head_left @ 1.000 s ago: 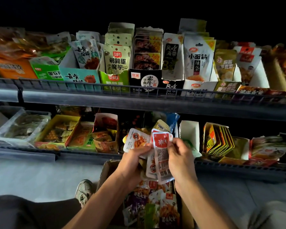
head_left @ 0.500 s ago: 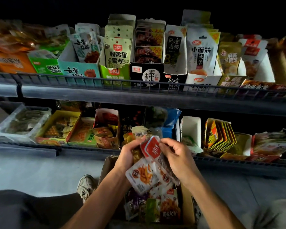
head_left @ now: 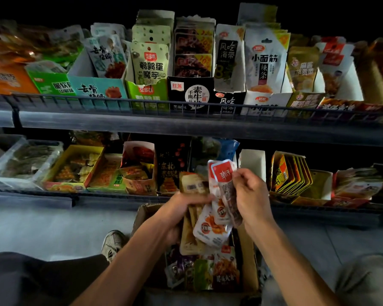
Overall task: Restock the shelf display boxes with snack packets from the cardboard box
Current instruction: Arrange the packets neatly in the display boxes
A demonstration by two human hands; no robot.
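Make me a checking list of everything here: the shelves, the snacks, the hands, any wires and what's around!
Surface: lower shelf with a wire rail, upper shelf above it.
Job's things: cardboard box on the floor, open, holding mixed packets; red-topped packets held up above it; white display box on the lower shelf.
Clutter: yellow tray of loose snacks.
Grippers: left hand grips tan packets; right hand pinches the red-topped packets.
Cables: nothing seen.
Surroundings: grey floor, a shoe, dim lighting.
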